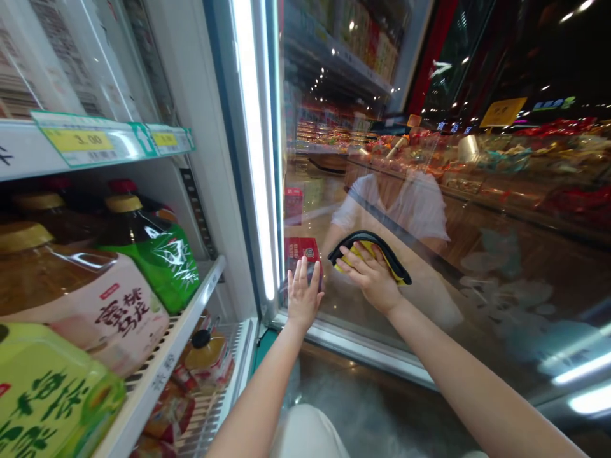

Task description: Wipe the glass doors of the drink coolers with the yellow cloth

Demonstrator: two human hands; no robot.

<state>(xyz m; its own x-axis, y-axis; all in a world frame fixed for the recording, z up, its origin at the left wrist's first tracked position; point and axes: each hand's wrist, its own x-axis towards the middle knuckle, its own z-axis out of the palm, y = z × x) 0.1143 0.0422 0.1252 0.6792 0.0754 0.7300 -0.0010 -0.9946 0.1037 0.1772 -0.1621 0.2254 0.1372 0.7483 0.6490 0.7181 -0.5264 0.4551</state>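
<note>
Two forearms, hands; seemingly one cloth.

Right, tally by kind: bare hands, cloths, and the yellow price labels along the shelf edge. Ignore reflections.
Left hand and right hand: 2
Yellow-and-black cloth: 1
Left price label and right price label: 2
Total: 5

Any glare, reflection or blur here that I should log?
In the head view, the upright light strip is blown out to white; in the head view, the glass door mirrors a white shirt; in the head view, goods at upper right look streaked, while the left hand and right hand are clearer.
</note>
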